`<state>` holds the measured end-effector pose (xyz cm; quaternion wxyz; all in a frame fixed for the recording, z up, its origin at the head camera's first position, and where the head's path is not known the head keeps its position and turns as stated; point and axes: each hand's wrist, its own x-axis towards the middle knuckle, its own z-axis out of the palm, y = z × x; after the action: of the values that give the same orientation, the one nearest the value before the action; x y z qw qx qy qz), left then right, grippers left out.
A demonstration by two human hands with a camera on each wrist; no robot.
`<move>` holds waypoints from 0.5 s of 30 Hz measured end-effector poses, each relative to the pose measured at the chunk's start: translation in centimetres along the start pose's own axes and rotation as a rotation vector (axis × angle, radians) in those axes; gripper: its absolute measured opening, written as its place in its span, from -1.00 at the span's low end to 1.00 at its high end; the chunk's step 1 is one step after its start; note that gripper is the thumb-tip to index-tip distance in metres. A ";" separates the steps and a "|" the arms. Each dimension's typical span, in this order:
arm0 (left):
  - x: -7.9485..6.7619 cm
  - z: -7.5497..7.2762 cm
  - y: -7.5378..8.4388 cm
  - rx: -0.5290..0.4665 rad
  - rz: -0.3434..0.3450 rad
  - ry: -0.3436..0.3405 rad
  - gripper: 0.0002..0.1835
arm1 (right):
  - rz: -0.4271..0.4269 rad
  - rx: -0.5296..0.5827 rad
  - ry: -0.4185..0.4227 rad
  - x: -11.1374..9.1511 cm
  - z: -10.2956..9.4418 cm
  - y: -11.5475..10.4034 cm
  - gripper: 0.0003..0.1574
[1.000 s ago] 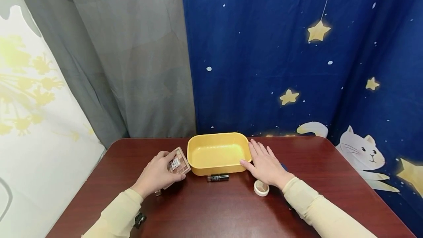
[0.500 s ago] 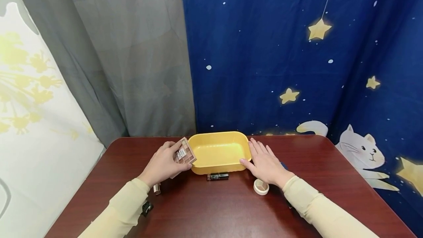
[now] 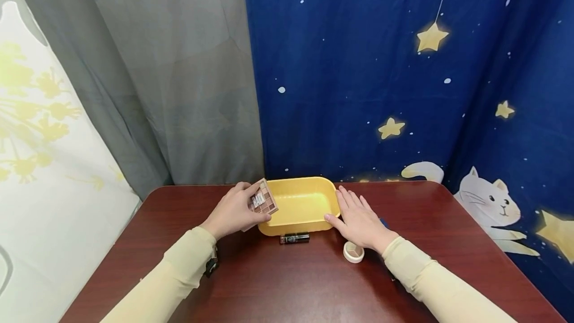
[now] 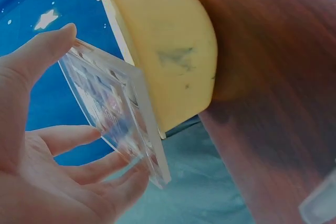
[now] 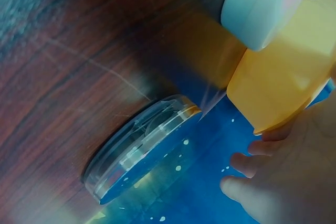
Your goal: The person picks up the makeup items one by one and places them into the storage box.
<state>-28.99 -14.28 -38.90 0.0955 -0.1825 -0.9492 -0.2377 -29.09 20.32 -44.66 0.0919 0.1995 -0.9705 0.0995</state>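
Observation:
My left hand [image 3: 232, 212] grips an eyeshadow palette [image 3: 264, 201] with a grid of brown shades, tilted at the left end of a yellow tub [image 3: 298, 227]. In the left wrist view the clear-edged palette [image 4: 113, 106] sits between thumb and fingers, overlapping the tub wall [image 4: 176, 61]. My right hand [image 3: 360, 222] rests against the tub's right end, fingers straight and thumb at the front rim. Just before the tub lies a small black tube [image 3: 294, 238]. A round white pot [image 3: 354, 252] with three cream-to-tan sections is near my right wrist.
A flat round clear case [image 5: 142, 148] with a blue face is on the dark red table [image 3: 287, 283], mostly hidden by my right arm in the head view. Behind the table hang a grey curtain [image 3: 193, 88] and a blue starry one [image 3: 341, 88].
My left hand has carried the palette rightward and a little up, from beside the tub to over its left rim. My right hand has stayed at the tub's right end.

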 end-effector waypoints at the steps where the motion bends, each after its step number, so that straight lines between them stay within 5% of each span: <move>1: 0.3 0.0 0.2 0.001 0.004 -0.010 0.04 | 0.000 0.003 -0.001 0.0 0.0 0.0 0.14; 15: 3.6 1.4 2.0 0.088 0.067 -0.112 0.00 | 0.009 0.001 -0.015 0.0 -0.3 0.0 0.14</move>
<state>-31.61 -10.94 -38.32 0.0580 -0.2229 -0.9559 -0.1821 -29.09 20.37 -44.41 0.0839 0.1958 -0.9720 0.0988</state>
